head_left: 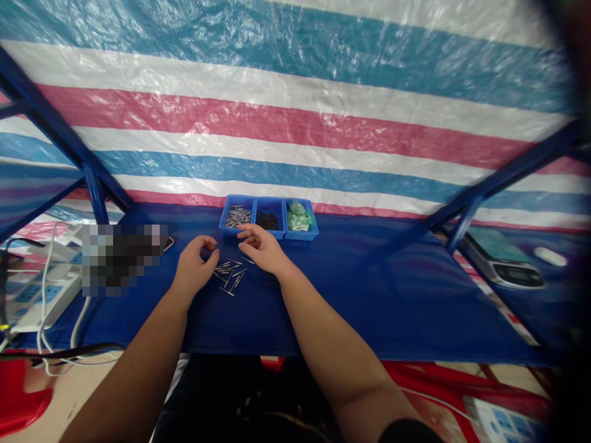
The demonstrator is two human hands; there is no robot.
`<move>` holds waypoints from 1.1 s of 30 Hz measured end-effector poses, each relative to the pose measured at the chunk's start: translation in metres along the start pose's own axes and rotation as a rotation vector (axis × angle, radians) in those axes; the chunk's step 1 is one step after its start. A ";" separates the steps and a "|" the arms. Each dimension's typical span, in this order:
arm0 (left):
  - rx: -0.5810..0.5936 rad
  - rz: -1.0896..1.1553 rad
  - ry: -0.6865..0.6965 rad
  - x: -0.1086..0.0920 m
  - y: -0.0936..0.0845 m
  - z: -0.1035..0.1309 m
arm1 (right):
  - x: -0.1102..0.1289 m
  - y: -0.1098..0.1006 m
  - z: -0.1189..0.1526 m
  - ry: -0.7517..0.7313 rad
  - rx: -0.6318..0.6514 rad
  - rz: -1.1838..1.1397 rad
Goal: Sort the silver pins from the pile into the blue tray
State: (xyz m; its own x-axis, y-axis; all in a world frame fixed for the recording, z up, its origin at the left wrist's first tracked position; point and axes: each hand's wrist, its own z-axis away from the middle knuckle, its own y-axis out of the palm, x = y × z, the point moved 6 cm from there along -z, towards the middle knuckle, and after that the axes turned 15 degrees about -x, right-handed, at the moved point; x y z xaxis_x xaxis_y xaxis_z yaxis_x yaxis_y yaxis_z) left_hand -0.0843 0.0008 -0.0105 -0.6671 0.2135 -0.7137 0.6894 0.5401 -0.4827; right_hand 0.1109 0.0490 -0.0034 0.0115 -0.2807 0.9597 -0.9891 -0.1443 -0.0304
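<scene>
My left hand (196,266) is at the left edge of a loose pile of slim metal pins (234,277), fingers curved, with a gap between thumb and fingers. Nothing shows in it. On the pile's other side my right hand (262,247) hovers in front of the blue bin, its fingers and thumb apart and no held thing visible. Beyond the hands stands a three-part blue bin (301,235). Its left section holds metal pins (239,215), the middle one small dark pieces (268,220), the right one green-tinted plastic bags (299,216).
The blue tabletop (360,295) has blue metal frame bars (462,224) at both ends. White power strips (48,298) and cables lie at the left, near a blurred-out patch and a phone-like edge (168,244). A digital scale (512,271) stands far right. Striped sheeting (295,129) hangs behind.
</scene>
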 end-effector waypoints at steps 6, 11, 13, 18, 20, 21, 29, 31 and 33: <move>0.279 -0.153 0.189 -0.004 0.015 0.007 | 0.009 -0.009 0.010 -0.171 0.081 0.491; 0.307 -0.202 0.218 -0.006 0.018 0.007 | 0.008 0.000 0.016 -0.233 0.239 0.852; 0.320 -0.223 0.226 -0.005 0.020 0.007 | 0.005 0.004 0.017 -0.210 0.254 0.929; 0.335 -0.252 0.220 -0.004 0.022 0.007 | 0.004 0.007 0.016 -0.162 0.190 0.972; 0.339 -0.242 0.213 -0.003 0.021 0.006 | 0.008 0.003 0.014 -0.182 0.120 0.899; 0.341 -0.233 0.213 -0.004 0.021 0.007 | 0.010 0.000 0.012 -0.196 0.076 0.837; 0.340 -0.188 0.244 -0.008 0.017 0.008 | -0.001 -0.020 0.005 -0.066 -0.055 0.330; 0.339 -0.197 0.245 -0.008 0.018 0.008 | -0.008 -0.022 0.005 -0.008 -0.036 0.289; 0.339 -0.201 0.245 -0.008 0.018 0.008 | -0.013 -0.021 0.006 0.035 0.008 0.273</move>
State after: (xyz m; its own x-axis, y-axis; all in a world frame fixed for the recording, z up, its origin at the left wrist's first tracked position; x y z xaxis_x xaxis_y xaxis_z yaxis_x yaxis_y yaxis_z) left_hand -0.0639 0.0026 -0.0173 -0.8162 0.3400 -0.4672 0.5653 0.3027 -0.7673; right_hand 0.1320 0.0503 -0.0168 -0.2602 -0.2776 0.9248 -0.9538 -0.0752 -0.2909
